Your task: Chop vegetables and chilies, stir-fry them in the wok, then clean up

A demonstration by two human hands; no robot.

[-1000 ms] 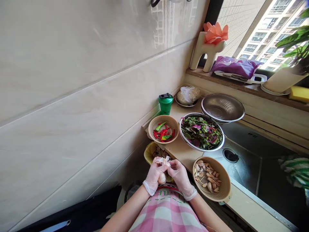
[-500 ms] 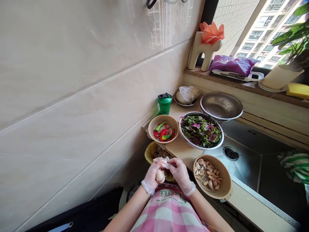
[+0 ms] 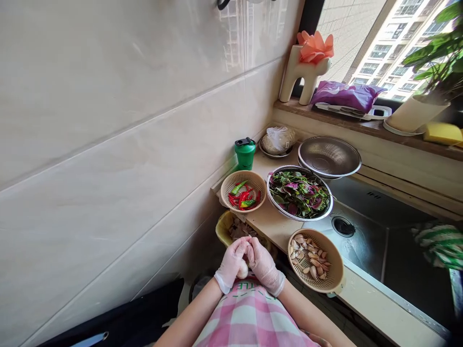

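Observation:
Both hands wear thin clear gloves and meet in front of the pink checked apron [image 3: 249,313]. My left hand [image 3: 232,264] is closed around a whitish garlic bulb [image 3: 242,270], which shows below its fingers. My right hand [image 3: 263,262] is closed too, its fingertips against those of the left; whatever they pinch is hidden. Beyond them, a yellow-lined bin [image 3: 224,228] holds papery peelings. To the right, a beige basket [image 3: 336,270] contains several garlic cloves [image 3: 314,260].
A basket of red and green chillies [image 3: 244,195], a colander of leafy greens [image 3: 300,193], an unfilled metal colander [image 3: 329,156] and a green cup [image 3: 245,153] stand on the counter. The sink [image 3: 365,246] lies right, the tiled wall [image 3: 126,144] left.
My hands have come together at the fingertips, and the white skin seen between them before no longer shows. The view has shifted slightly.

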